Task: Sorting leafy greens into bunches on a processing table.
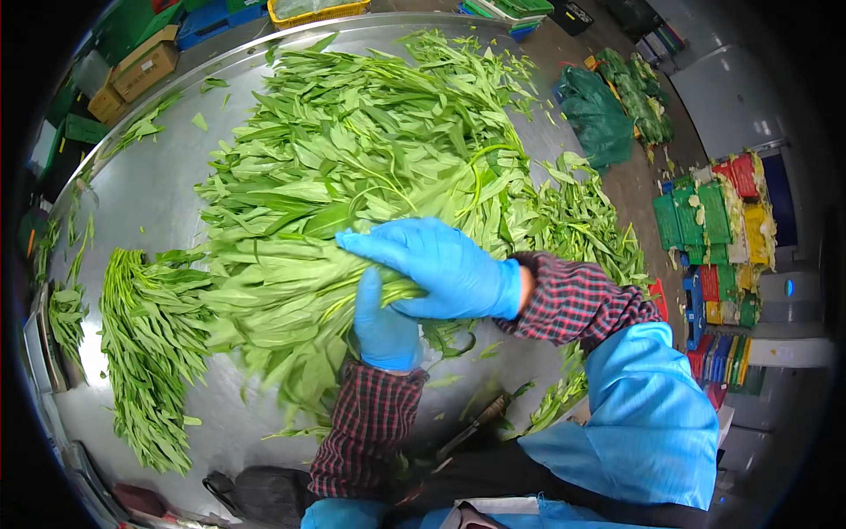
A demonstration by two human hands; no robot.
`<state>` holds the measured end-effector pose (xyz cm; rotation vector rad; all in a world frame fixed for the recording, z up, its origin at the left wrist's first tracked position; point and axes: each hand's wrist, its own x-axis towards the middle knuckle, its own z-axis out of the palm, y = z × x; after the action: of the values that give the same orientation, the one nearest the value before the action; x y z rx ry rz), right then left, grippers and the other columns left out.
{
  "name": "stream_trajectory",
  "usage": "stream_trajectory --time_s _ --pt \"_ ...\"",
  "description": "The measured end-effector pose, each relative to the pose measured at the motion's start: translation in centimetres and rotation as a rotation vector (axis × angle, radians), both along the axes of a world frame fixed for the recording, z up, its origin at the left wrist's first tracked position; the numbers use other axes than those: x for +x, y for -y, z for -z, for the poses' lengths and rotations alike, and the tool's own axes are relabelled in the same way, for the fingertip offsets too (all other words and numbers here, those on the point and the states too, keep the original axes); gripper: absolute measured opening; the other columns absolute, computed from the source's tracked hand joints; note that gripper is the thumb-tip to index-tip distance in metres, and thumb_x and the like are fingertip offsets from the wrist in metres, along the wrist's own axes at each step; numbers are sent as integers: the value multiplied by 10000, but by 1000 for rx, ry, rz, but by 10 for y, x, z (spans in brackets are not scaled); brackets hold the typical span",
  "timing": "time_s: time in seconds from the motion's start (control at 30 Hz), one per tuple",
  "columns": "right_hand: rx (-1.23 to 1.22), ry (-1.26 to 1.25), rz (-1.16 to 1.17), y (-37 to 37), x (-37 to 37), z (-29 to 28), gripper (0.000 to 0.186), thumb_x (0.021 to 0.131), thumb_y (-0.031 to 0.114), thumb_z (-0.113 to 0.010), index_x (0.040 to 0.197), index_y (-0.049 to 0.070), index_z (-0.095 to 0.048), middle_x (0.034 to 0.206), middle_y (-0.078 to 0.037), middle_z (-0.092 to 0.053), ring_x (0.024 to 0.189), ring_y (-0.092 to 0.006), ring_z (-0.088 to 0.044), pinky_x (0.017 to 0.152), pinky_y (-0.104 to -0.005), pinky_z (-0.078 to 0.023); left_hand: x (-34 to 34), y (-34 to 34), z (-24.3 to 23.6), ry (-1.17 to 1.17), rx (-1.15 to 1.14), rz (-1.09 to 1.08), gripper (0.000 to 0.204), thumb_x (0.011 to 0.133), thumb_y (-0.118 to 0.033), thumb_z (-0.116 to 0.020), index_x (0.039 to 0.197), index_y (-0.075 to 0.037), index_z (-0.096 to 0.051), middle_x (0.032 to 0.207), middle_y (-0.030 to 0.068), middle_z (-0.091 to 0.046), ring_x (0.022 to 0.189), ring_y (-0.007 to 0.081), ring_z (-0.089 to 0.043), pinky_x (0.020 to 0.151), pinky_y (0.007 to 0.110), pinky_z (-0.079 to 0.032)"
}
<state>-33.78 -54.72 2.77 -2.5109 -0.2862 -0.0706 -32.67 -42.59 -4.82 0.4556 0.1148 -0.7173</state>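
Both my hands wear blue gloves and meet at a bunch of long-leaved green leafy vegetable point(282, 291), its leaf ends spreading to the left. From below, my left hand point(386, 331) closes around the stems, thumb up. My right hand point(436, 269) lies across the top of the same bunch, fingers pressed together and curved over it. The undersides of the stems and some fingertips are hidden. Behind the hands spreads a large heap of the same greens point(352, 132). Left of the held bunch, a separate bunch point(150, 353) lies with its stems at the far end.
The metal table point(159, 203) carries scattered leaves. A thin, dark long-handled tool point(480, 421) lies near my body, close to a black bag point(264, 494). Beyond the table are cardboard boxes point(145, 66), a yellow crate point(317, 11), a green sack point(595, 115) and stacked coloured crates point(705, 220).
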Motion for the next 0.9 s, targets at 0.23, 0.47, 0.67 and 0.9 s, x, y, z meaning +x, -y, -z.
stream_trajectory --time_s 0.23,0.47,0.67,0.9 --pt "-432 334 161 92 9 -1 607 678 -28 -527 1269 107 -551 1276 -195 -528 1148 -393 -515 974 -451 -441 3 -20 18 -44 -159 2 609 928 -385 -495 1404 -30 -360 1410 151 -417 1276 299 -424 1097 472 -306" --pt "247 -14 237 137 3 61 268 877 104 -624 1141 77 -661 1184 -113 -626 1120 -237 -573 994 -335 -436 -5 -71 41 -58 -227 6 597 916 -380 -510 1418 -90 -369 1415 151 -430 1265 328 -453 1049 520 -371" --pt "212 -70 320 156 9 43 349 841 129 -663 1190 119 -651 1254 -140 -579 1176 -251 -533 1000 -351 -422 -30 -111 45 -57 -238 -5 664 841 -327 -590 1413 -78 -363 1374 147 -469 1232 328 -482 1046 512 -389" --pt "201 -48 294 155 67 -9 469 834 72 -611 1299 99 -555 1351 -92 -516 1249 -211 -470 1064 -350 -356 -48 -132 68 -104 -181 -6 673 748 -174 -629 1359 -18 -394 1286 185 -522 1181 344 -514 1013 514 -429"
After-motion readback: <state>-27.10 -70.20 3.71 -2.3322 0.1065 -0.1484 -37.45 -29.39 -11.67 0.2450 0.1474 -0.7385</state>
